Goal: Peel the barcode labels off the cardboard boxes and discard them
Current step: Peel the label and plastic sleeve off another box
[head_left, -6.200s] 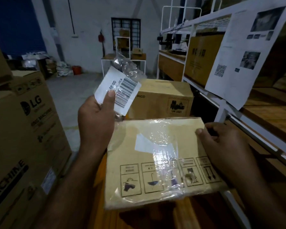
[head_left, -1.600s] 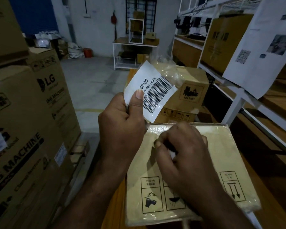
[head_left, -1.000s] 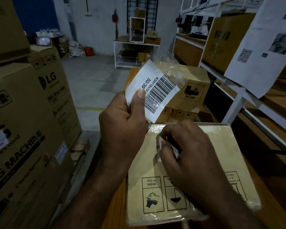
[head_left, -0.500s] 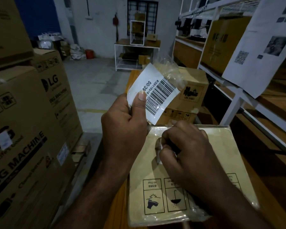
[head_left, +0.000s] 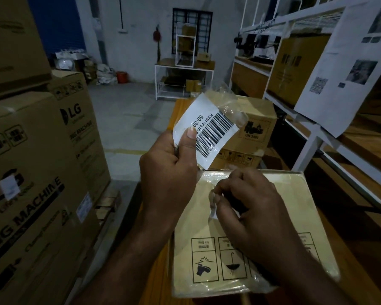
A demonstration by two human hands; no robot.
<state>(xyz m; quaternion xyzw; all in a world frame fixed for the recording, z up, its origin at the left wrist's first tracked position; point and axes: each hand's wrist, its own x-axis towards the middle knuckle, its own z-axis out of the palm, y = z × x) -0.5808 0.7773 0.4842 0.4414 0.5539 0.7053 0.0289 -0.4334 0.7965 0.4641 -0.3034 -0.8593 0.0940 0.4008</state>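
My left hand (head_left: 167, 172) holds up a peeled white barcode label (head_left: 207, 130) with crumpled clear tape stuck to its top, thumb pinching its lower left corner. Below it a flat cardboard box (head_left: 295, 216) with handling symbols lies on a wooden surface, covered with glossy clear tape. My right hand (head_left: 249, 214) rests on the box top with fingers curled, pinching a small white label remnant (head_left: 213, 211) and tape at its fingertips.
Large LG washing machine cartons (head_left: 31, 172) are stacked on the left. A smaller brown box (head_left: 257, 128) sits behind the flat one. White metal shelving (head_left: 312, 146) with boxes and a hanging printed sheet (head_left: 348, 69) runs along the right. Open concrete floor (head_left: 128, 119) lies ahead.
My right hand moved from the box's side onto its top and picks at the white remnant. My left hand keeps holding the peeled label up, barely shifting.
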